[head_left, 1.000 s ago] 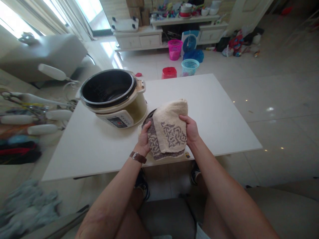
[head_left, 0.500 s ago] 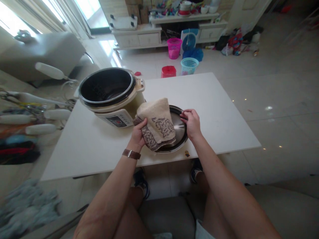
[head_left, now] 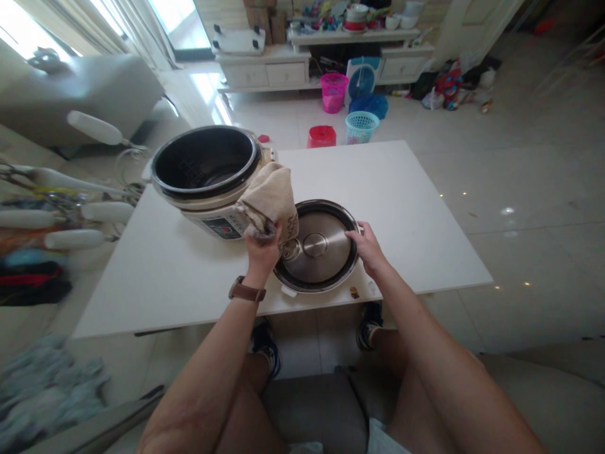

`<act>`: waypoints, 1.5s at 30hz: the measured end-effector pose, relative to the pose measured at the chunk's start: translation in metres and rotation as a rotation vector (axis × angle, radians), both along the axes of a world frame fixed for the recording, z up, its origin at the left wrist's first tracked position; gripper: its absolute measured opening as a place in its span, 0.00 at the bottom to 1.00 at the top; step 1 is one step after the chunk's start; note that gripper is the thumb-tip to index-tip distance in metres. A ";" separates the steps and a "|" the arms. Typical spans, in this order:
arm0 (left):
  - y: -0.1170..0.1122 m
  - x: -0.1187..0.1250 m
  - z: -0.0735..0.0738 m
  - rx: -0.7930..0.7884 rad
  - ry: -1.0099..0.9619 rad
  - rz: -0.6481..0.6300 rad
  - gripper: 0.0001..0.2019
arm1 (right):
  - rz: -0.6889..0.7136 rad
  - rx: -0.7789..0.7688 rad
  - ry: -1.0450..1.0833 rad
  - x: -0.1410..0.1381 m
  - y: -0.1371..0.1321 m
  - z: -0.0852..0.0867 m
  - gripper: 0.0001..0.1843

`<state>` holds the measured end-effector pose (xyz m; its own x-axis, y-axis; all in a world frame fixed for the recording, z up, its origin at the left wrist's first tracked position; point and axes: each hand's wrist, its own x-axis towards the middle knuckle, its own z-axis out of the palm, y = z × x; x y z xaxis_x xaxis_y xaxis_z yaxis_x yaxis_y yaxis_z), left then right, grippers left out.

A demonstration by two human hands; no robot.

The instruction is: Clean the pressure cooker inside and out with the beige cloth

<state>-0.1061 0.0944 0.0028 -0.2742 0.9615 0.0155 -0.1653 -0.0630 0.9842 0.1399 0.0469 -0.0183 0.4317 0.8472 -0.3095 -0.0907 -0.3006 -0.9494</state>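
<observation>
A bunched beige cloth with a dark pattern is gripped in my left hand, between the cooker and the lid. The round metal lid, with a black seal ring, lies inner side up near the table's front edge. Around the lid's right rim my right hand is closed, thumb on top. To the left stands an electric pressure cooker without its lid, its dark inner pot showing. The cloth covers part of the cooker's right side and the lid's left edge.
The white table carries these things; a small sticker is on its front edge. Beyond it on the floor are a red stool, a light blue basket and a pink basket. White-handled items stand at the left.
My left hand has moved the cloth left off the lid, bunching it, so the lid's metal face shows. My right hand has shifted slightly down along the rim.
</observation>
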 end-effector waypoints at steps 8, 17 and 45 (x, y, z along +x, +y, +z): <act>-0.019 0.037 -0.014 0.156 0.814 -0.741 0.17 | -0.065 0.015 0.020 -0.009 0.000 -0.005 0.25; 0.011 0.010 -0.018 0.217 0.745 -0.916 0.22 | -0.074 -0.005 -0.016 -0.013 -0.002 -0.006 0.25; 0.001 0.050 -0.023 -0.055 0.435 -0.407 0.08 | -0.136 -0.054 -0.005 -0.027 -0.011 -0.002 0.20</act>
